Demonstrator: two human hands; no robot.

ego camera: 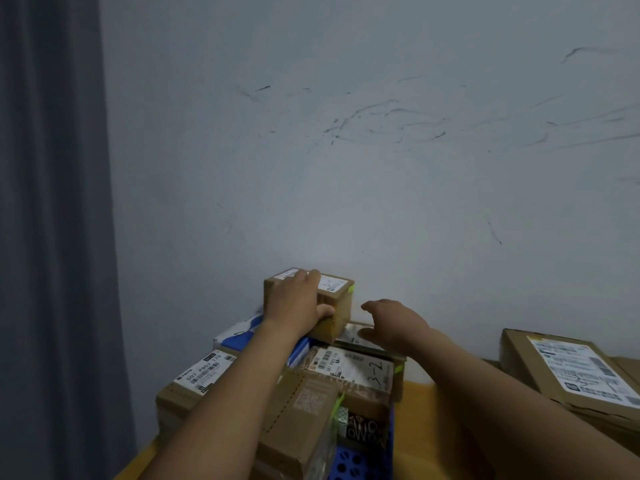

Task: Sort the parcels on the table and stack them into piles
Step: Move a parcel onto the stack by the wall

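Small cube-shaped brown cardboard box [341, 306]: white shipping label on its top face with a handwritten mark, a strip of green tape at the upper right corner, plain brown sides. It sits highest on a heap of parcels toward the far edge of the yellow wooden tabletop [433, 417], close to the scuffed pale wall [346, 168]. Left hand [298, 303] grasps it, fingers laid over the top and thumb curled onto the near face. Right hand [391, 323] holds nothing, fingers loosely spread just beside the box's lower right corner, over a flat parcel there; contact with that parcel cannot be told. Under and in front of the box: a flat brown parcel with a white label and "3-2" written in marker [353, 368], green tape at its right end. Left of it, a white-and-blue parcel [239, 336], and a brown carton labelled "507 P802 170" [204, 372] at the table's left edge. A blue perforated plastic crate [356, 459] lies at the near edge. Well apart, at the right edge, is a pile of wide flat cardboard parcels [568, 372], topmost label up. Grey curtain [52, 202] hangs at left.
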